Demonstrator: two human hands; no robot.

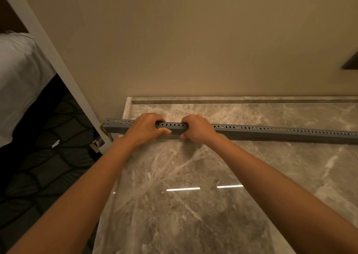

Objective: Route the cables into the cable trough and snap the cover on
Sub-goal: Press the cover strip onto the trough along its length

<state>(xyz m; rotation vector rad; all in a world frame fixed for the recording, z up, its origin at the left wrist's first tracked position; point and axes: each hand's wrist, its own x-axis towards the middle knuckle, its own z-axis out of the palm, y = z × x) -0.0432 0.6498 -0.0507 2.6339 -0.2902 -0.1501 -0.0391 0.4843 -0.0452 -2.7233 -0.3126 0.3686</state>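
— Both hands are closed over the trough: the left hand [146, 130] wraps it with fingers curled over the top edge and the thumb on the near side; the right hand [197, 128] does the same just beside it, thumb low on the front wall.

— So each grip has hold of the same piece?

— Yes; the grey cable trough [271, 134] is clamped under both, with only a short stretch of it showing between them; whether they squeeze a cover down or just steady it, I cannot tell.

— And where does it lie?

— On the marble desk [193, 205], near its far left corner, close to the wall [193, 50]; its long axis runs left to right across the view, square to the forearms; its left end sticks out past the desk edge, and the far longer part stretches off to the right.

— Cables?

— Something yellow [101, 128] shows at the left end and through the holes there; it looks like the cables already inside.

— Which hand leads next?

— My guess: the right, since nearly all the unpressed length lies on its side; it would slide along that axis while the left holds; a bed [17, 75] sits off to the far left, out of the way.
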